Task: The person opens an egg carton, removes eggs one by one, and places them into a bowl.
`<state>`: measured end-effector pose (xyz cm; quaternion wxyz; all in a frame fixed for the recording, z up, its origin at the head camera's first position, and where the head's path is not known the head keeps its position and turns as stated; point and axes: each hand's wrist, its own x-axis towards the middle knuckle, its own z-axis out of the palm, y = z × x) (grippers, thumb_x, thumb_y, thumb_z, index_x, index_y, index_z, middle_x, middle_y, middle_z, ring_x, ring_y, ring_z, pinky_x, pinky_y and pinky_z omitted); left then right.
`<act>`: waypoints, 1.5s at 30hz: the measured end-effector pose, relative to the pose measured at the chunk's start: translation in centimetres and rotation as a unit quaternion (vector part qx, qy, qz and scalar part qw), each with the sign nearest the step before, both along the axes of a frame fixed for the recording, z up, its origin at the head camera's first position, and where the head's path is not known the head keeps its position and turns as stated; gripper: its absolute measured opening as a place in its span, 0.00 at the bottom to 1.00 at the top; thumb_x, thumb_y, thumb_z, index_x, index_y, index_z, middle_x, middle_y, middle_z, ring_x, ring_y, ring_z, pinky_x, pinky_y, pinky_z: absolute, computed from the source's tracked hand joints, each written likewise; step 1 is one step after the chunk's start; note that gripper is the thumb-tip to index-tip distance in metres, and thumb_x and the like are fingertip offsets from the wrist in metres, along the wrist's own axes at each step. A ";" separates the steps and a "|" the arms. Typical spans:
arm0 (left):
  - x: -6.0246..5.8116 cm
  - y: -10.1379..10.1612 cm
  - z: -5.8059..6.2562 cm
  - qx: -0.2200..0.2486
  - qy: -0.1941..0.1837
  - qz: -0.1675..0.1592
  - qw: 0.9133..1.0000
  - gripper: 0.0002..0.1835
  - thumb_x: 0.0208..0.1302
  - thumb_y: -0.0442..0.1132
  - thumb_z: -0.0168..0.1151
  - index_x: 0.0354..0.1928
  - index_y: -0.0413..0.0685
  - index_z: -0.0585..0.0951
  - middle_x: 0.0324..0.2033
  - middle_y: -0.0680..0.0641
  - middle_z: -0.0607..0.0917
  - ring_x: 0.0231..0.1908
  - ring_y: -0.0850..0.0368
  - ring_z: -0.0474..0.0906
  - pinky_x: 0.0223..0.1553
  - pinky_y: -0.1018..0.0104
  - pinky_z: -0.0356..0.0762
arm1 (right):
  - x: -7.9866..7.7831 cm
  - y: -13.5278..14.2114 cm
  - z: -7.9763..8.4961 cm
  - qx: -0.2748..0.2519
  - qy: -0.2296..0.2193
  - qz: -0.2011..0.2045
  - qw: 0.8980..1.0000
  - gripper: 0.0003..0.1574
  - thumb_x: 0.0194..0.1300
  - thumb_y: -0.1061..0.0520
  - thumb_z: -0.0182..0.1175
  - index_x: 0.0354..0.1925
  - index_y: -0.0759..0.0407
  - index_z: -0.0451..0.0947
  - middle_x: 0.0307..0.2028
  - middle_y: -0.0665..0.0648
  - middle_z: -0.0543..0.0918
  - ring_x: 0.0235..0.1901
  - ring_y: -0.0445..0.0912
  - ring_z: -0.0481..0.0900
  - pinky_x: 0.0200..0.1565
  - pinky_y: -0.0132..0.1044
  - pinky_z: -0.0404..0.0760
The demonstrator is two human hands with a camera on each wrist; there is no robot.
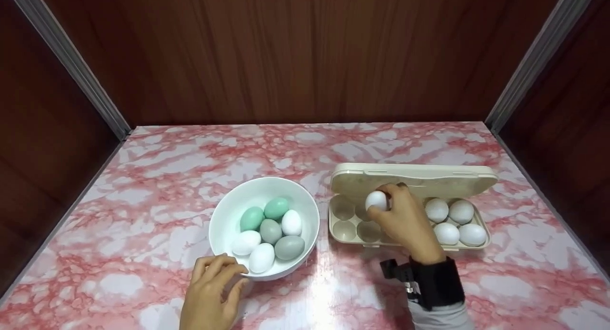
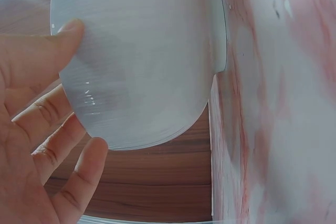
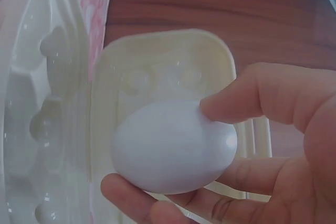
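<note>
A white egg [image 1: 377, 201] is pinched between the thumb and fingers of my right hand [image 1: 405, 218], above the left half of an egg carton [image 1: 336, 237]. Seen from the right wrist, the egg [image 3: 173, 148] lies across the fingers with the thumb on its upper side. My left hand [image 1: 212, 289] grips the near-left rim of a white bowl [image 1: 219, 215]. In the left wrist view the thumb presses the bowl's outer wall [image 2: 142, 61] and the fingers go over the rim. Green, grey and white eggs lie in the bowl, including a green egg [image 1: 276, 208].
Several white eggs, one of them a front egg [image 1: 472, 235], sit in the carton's right half. The carton's lid [image 1: 414, 180] stands raised at the back. Under everything is a pink marbled table [image 1: 157, 196], with dark wood panels [image 1: 305, 58] behind and beside it.
</note>
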<state>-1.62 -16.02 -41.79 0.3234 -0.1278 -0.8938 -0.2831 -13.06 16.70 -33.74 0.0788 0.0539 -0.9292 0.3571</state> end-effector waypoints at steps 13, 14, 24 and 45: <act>0.0 -0.1 0.0 -0.015 0.011 0.006 1.000 0.16 0.42 0.30 0.79 0.34 0.54 0.86 0.39 0.54 0.84 0.44 0.58 0.70 0.37 0.69 0.78 | 1.1 -3.6 0.1 -0.006 0.032 0.041 0.999 0.24 0.53 0.62 0.63 0.50 0.67 0.81 0.45 0.62 0.81 0.42 0.52 0.79 0.46 0.45 0.80; -0.1 -0.1 -0.1 -0.015 0.011 0.005 1.000 0.16 0.42 0.30 0.79 0.34 0.54 0.86 0.39 0.53 0.84 0.44 0.58 0.70 0.37 0.69 0.78 | 1.3 -3.8 0.0 -0.005 0.035 0.044 0.998 0.24 0.52 0.62 0.64 0.50 0.66 0.81 0.45 0.61 0.81 0.41 0.52 0.79 0.45 0.44 0.81; -0.2 0.2 0.1 -0.006 0.001 0.004 1.000 0.16 0.41 0.29 0.78 0.33 0.53 0.86 0.40 0.53 0.85 0.44 0.58 0.70 0.34 0.71 0.79 | 2.4 -6.3 0.3 -0.009 0.029 0.089 0.996 0.19 0.51 0.61 0.65 0.44 0.60 0.82 0.42 0.57 0.80 0.37 0.48 0.79 0.39 0.40 0.83; -0.2 -0.1 -0.1 -0.013 0.020 0.004 1.000 0.16 0.40 0.30 0.79 0.32 0.54 0.86 0.39 0.54 0.84 0.44 0.59 0.70 0.42 0.69 0.74 | 3.0 -10.0 2.9 0.007 0.038 0.152 0.988 0.22 0.51 0.57 0.64 0.47 0.60 0.81 0.42 0.53 0.79 0.35 0.45 0.77 0.38 0.38 0.81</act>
